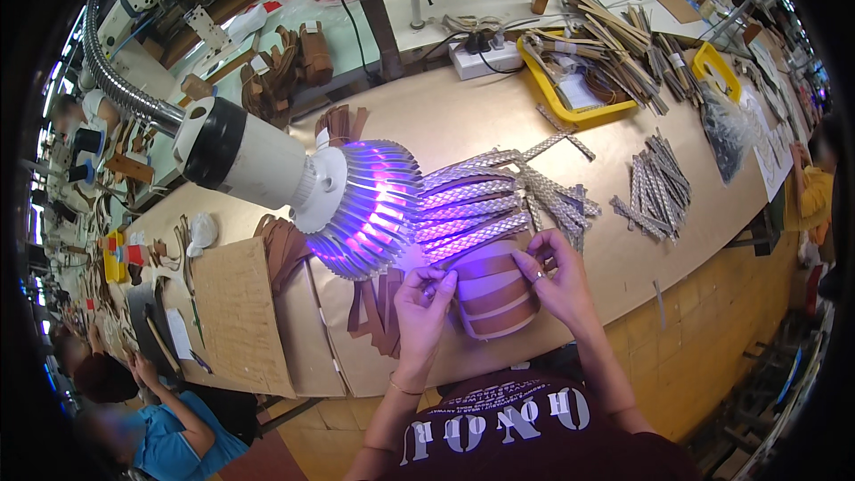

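Note:
Between my hands sits a pale rounded form (476,283) with several brown strips lying across it. My left hand (422,310) is closed in a pinch at the left end of the uppermost brown strip (488,265). At that strip's right end, my right hand (557,274) pinches with thumb and forefinger and wears a ring. Braided silvery-beige straps (472,205) lie side by side just beyond the form. A finned lamp (365,209) casts violet light over them, close to my left hand, and covers the straps' left ends.
A yellow tray (583,116) holding thin strips stands at the back, beside a white power strip (485,58). More braided pieces (657,183) are piled to the right. A brown board (240,312) lies left. Co-workers sit at both sides; one wears a blue shirt (178,441).

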{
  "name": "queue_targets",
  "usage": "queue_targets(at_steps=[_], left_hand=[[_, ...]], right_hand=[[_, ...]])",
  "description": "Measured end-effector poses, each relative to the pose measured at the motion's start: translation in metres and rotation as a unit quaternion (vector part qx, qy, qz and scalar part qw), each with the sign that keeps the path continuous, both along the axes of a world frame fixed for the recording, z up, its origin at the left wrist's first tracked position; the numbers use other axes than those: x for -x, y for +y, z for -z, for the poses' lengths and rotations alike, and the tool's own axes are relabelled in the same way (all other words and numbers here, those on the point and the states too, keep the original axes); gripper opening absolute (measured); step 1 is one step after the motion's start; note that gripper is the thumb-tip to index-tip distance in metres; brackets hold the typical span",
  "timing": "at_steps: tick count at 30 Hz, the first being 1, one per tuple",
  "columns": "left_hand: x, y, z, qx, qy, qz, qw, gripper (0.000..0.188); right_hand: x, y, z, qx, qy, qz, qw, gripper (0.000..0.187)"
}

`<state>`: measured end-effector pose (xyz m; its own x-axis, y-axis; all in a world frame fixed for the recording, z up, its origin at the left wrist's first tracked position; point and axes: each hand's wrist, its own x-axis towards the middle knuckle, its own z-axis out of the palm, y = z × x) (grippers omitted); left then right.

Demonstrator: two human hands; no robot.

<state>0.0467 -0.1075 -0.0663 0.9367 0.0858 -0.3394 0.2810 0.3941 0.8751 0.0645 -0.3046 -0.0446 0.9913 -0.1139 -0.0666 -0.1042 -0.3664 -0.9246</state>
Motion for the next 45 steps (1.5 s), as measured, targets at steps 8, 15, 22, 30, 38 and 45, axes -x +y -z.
queue_targets(at_steps=[8, 15, 22, 30, 38, 45], left_hand=[[0.001, 0.007, 0.006, 0.079, -0.013, 0.006, 0.997, 0.016], [0.027, 0.008, 0.005, -0.009, -0.012, 0.067, 0.998, 0.018], [0.03, -0.002, 0.0, -0.121, -0.077, 0.057, 0.988, 0.01], [0.016, 0.005, -0.002, -0.092, -0.054, 0.065, 0.992, 0.009], [0.044, 0.006, 0.005, -0.12, -0.106, 0.078, 0.984, 0.016], [0.056, -0.006, 0.008, -0.107, -0.119, 0.067, 0.985, 0.01]], right_hand=[[-0.005, 0.002, 0.012, -0.051, -0.014, 0.048, 0.997, 0.017], [0.018, -0.02, 0.001, -0.08, 0.034, -0.065, 0.994, 0.019], [0.018, -0.023, 0.004, -0.093, 0.043, -0.1, 0.99, 0.018], [0.011, -0.025, -0.002, -0.084, 0.022, -0.087, 0.992, 0.019], [0.027, -0.038, -0.009, -0.034, 0.084, -0.121, 0.989, 0.025], [0.031, -0.042, -0.005, -0.035, 0.018, -0.196, 0.98, 0.021]])
